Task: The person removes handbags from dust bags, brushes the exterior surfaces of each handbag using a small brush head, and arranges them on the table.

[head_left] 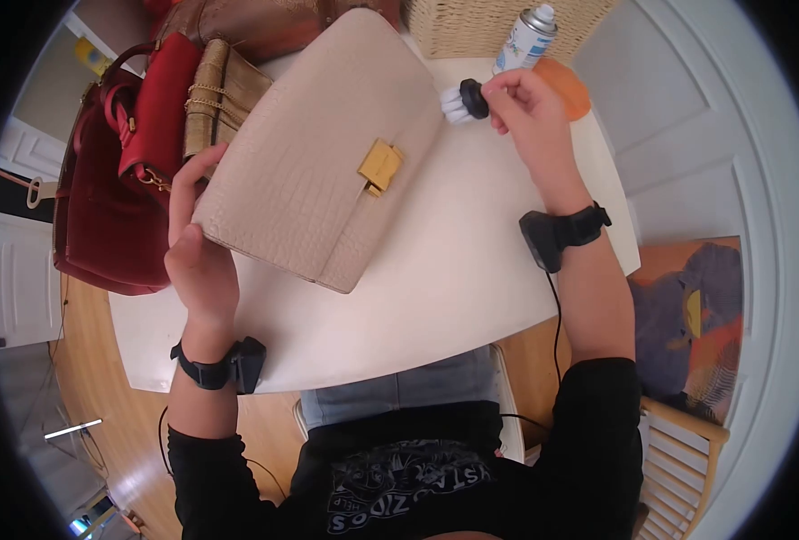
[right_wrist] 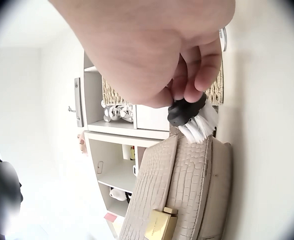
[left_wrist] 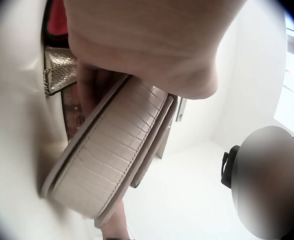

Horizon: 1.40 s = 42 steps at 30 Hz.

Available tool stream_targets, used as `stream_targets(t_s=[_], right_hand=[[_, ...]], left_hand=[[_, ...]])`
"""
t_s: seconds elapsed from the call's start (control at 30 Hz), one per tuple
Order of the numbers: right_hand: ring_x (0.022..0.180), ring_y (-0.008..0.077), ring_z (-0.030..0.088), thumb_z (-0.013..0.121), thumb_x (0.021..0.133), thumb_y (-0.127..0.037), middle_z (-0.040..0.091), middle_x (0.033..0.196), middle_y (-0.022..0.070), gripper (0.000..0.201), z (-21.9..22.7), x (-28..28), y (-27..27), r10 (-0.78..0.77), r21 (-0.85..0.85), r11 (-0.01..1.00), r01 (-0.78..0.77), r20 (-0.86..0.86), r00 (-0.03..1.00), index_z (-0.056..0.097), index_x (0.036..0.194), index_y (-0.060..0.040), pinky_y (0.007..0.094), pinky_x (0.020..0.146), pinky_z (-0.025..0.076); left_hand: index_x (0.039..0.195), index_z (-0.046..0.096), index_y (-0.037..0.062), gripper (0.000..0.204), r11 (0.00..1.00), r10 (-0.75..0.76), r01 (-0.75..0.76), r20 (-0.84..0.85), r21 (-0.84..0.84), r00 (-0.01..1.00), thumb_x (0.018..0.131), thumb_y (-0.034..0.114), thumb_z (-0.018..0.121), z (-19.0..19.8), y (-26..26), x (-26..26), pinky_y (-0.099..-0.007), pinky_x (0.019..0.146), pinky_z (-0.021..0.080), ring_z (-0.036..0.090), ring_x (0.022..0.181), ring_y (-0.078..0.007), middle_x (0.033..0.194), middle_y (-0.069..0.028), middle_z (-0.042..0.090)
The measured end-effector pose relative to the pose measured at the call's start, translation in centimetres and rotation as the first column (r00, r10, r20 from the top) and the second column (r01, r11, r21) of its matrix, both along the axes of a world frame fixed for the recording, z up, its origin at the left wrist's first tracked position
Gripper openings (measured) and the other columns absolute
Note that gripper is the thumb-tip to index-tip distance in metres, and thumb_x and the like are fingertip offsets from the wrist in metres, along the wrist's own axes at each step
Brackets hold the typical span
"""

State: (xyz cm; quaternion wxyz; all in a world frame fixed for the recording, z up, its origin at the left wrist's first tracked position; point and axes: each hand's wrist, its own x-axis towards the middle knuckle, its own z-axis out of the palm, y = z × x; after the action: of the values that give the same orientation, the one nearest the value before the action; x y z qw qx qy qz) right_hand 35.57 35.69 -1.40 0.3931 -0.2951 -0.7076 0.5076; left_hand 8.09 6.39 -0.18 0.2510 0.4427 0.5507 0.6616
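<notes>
A beige crocodile-textured handbag [head_left: 314, 135] with a gold clasp [head_left: 381, 167] stands tilted over the white table. My left hand [head_left: 203, 261] grips its lower left corner, thumb on the front and fingers behind; in the left wrist view the bag's stitched side panel [left_wrist: 107, 150] shows beneath the hand. My right hand [head_left: 534, 117] pinches the black handle of a small brush [head_left: 464, 101] with white bristles. In the right wrist view the bristles [right_wrist: 198, 128] are right at the bag's edge, near its upper corner.
To the left lie a red handbag [head_left: 154, 108], a dark red bag [head_left: 111, 216] and a gold snakeskin bag with a chain [head_left: 224, 94]. A brown bag [head_left: 237, 22] and a wicker basket [head_left: 471, 27] stand behind. A spray can [head_left: 525, 40] and an orange item [head_left: 563, 88] sit beyond my right hand.
</notes>
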Motion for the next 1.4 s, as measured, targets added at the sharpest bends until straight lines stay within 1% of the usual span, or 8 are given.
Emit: stream_targets(t_s=[0.1,0.67,0.73,0.9,1.03,1.17,1.27,1.4], right_hand=[[0.071,0.007,0.059,0.074,0.101,-0.015,0.066,0.083,0.0001,0.013,0.8,0.5,0.4,-0.031,0.033,0.999,0.037,-0.163,0.986,0.068,0.104,-0.0037,0.0229,0.064,0.046],[0.072,0.0091,0.064,0.071,0.103,-0.013,0.07,0.087,0.0024,0.013,1.0,0.1,-1.0,0.054,0.015,0.998,-0.053,-0.023,0.998,0.069,0.11,-0.0022,0.0243,0.063,0.049],[0.073,0.0102,0.065,0.07,0.104,-0.014,0.07,0.087,0.0033,0.014,1.7,0.4,-0.8,-0.031,0.08,0.996,0.045,-0.168,0.985,0.068,0.111,-0.0022,0.0251,0.064,0.05],[0.075,0.0119,0.064,0.064,0.106,-0.011,0.067,0.086,0.0047,0.011,2.3,-0.2,-2.0,-0.067,0.02,0.997,0.073,-0.228,0.971,0.067,0.11,-0.0012,0.0267,0.066,0.051],[0.074,0.0117,0.065,0.069,0.105,-0.016,0.07,0.087,0.0035,0.015,2.3,0.6,-1.5,-0.043,0.063,0.996,0.056,-0.183,0.982,0.067,0.113,-0.0036,0.0282,0.066,0.051],[0.073,0.013,0.063,0.067,0.106,-0.017,0.068,0.087,0.0043,0.016,2.4,0.3,-1.5,-0.111,-0.031,0.994,0.108,-0.42,0.901,0.064,0.112,-0.0025,0.0287,0.067,0.051],[0.076,0.0142,0.062,0.064,0.108,-0.017,0.062,0.091,0.0028,0.013,2.0,0.5,-1.4,-0.035,-0.065,0.998,0.018,-0.269,0.962,0.065,0.112,-0.0041,0.0292,0.069,0.05],[0.076,0.0151,0.062,0.064,0.108,-0.017,0.062,0.09,0.003,0.013,2.6,0.9,-0.9,-0.126,-0.15,0.986,0.068,-0.423,0.897,0.065,0.112,-0.0041,0.0295,0.069,0.049]], left_hand=[[0.156,0.043,-0.0045,0.091,1.0,-0.006,0.006,0.02,0.004,1.0,0.091,0.059,0.05,-0.1,-0.2,-0.1,-0.0422,0.126,0.03,0.045,0.151,-0.0289,0.157,-0.0173,0.051],[0.161,0.039,-0.0059,0.104,0.995,0.01,-0.03,-0.208,-0.094,0.978,0.095,0.074,0.051,0.7,-0.1,1.6,-0.0432,0.124,0.035,0.048,0.151,-0.0291,0.16,-0.0207,0.05],[0.161,0.04,-0.0065,0.104,0.994,0.02,-0.042,-0.216,-0.101,0.976,0.096,0.074,0.053,0.2,-0.5,1.1,-0.0428,0.125,0.035,0.047,0.151,-0.0285,0.161,-0.0204,0.049],[0.157,0.048,-0.0025,0.086,0.988,-0.116,0.151,-0.453,0.042,0.884,0.102,0.063,0.057,-0.4,-0.3,0.8,-0.0448,0.124,0.034,0.049,0.146,-0.0306,0.156,-0.0191,0.052],[0.151,0.055,-0.0011,0.085,0.991,-0.123,0.133,-0.432,-0.006,0.893,0.096,0.064,0.061,0.3,-0.5,2.4,-0.0436,0.111,0.041,0.052,0.129,-0.0308,0.14,-0.0193,0.052],[0.151,0.056,0.0003,0.081,0.97,-0.209,0.239,-0.395,0.029,0.895,0.094,0.057,0.068,0.2,-0.1,2.6,-0.04,0.1,0.049,0.055,0.122,-0.0278,0.136,-0.0178,0.053],[0.151,0.058,0.0017,0.079,0.942,-0.312,0.336,-0.381,-0.003,0.87,0.089,0.048,0.075,0.1,0.1,2.9,-0.0369,0.09,0.053,0.058,0.117,-0.026,0.132,-0.0164,0.055],[0.151,0.058,0.0033,0.079,0.928,-0.346,0.373,-0.404,-0.013,0.847,0.08,0.028,0.082,1.2,0.5,3.6,-0.0362,0.086,0.055,0.061,0.109,-0.025,0.127,-0.0156,0.058]])
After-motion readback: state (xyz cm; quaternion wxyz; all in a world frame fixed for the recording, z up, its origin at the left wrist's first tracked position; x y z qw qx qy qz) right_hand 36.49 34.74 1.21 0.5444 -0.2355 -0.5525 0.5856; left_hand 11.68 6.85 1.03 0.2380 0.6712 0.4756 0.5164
